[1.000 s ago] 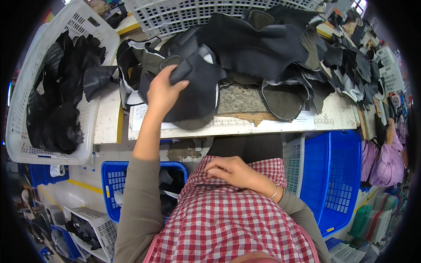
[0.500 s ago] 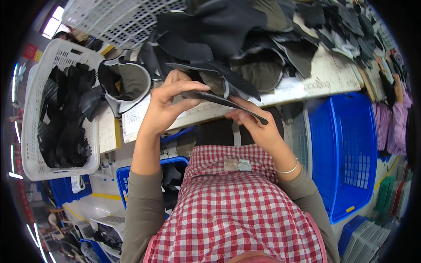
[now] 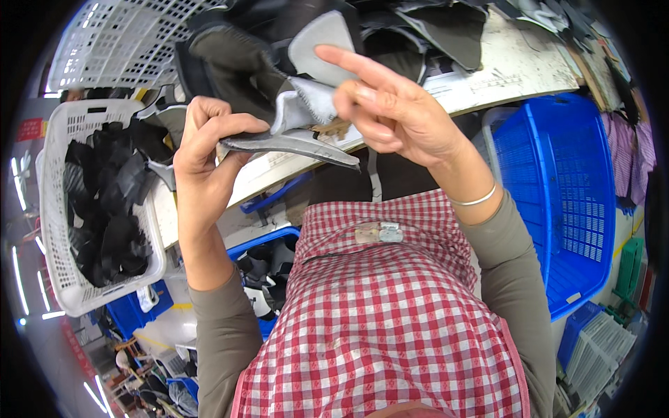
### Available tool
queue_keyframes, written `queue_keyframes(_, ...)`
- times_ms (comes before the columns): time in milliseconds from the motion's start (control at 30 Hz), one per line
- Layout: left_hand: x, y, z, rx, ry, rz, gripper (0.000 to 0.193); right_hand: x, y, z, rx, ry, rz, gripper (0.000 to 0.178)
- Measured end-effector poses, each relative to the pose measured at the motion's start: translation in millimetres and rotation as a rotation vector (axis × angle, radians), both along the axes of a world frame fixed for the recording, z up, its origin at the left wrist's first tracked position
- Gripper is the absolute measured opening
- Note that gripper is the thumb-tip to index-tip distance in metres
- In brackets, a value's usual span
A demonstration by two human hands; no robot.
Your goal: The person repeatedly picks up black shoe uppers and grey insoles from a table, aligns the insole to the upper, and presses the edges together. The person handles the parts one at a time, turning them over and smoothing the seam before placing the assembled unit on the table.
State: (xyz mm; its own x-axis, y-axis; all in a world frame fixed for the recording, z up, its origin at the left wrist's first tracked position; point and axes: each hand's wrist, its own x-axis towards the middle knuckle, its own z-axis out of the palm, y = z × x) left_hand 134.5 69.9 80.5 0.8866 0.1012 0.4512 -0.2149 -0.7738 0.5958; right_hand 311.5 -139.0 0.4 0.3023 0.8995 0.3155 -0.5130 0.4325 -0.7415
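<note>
Dark piece (image 3: 300,145) endwise in left grip (image 3: 203,155)

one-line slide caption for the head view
Left hand pinching a dark piece, right hand open beside it, checked apron below.

Pieces (image 3: 446,31) lie on the table (image 3: 512,70), a basket (image 3: 59,272) at left, a bin (image 3: 578,202) at right.

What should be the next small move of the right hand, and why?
Perhaps the right hand should take the right end of the grey piece: the left hand pinches only its left end, while the right hand looks open nearby.
</note>
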Motion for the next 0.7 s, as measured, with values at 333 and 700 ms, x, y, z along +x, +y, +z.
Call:
queue_keyframes(333, -25, 19, -6, 0.212, -0.118, 0.056, 0.032, -12, 70, 6, -0.215, -1.514, -0.878, 0.052)
queue_keyframes(700, -54, 29, -58, 0.281, -0.297, 0.158, 0.033, -28, 81, -12, 0.206, -1.732, -1.022, 0.019)
